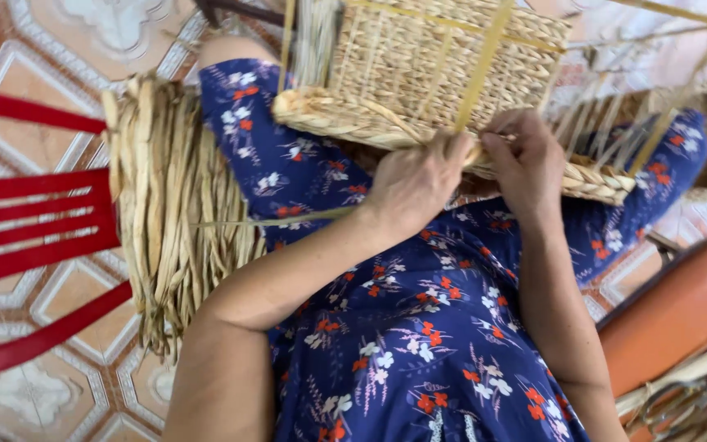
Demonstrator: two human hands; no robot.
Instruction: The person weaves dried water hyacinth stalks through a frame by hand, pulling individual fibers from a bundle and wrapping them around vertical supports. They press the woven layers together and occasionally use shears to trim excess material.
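A half-woven straw basket [419, 74] rests on my lap, over a blue flowered dress. Its thick braided rim [345, 119] faces me, and yellow frame rods [480, 65] run up its side. My left hand [415, 184] is closed on a straw strand at the rim. Right beside it, my right hand [525, 160] pinches the same weave at the rim's edge. A loose green strand [280, 219] trails left from under my left wrist.
A thick bundle of dried straw [173, 205] lies over my left knee. A red plastic chair [34, 237] stands at the left on patterned floor tiles. An orange seat [681, 307] and metal scissors [689, 401] sit at the lower right.
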